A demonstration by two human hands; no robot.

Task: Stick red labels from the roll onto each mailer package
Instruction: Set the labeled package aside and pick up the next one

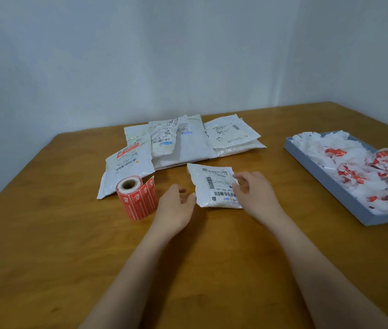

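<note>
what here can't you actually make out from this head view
- Small mailer: its right part is hidden behind the right hand; whether the fingers grip it is blurred.
- Left hand: contact with the mailer's edge is unclear.
- Pile of mailers: lower ones are covered, so a count or red labels on them cannot be told.
- Label roll: print too small to read.
- Grey tray: cut off by the right edge.

Tray [325,179] cut off right; package [214,186] print unreadable.
</note>
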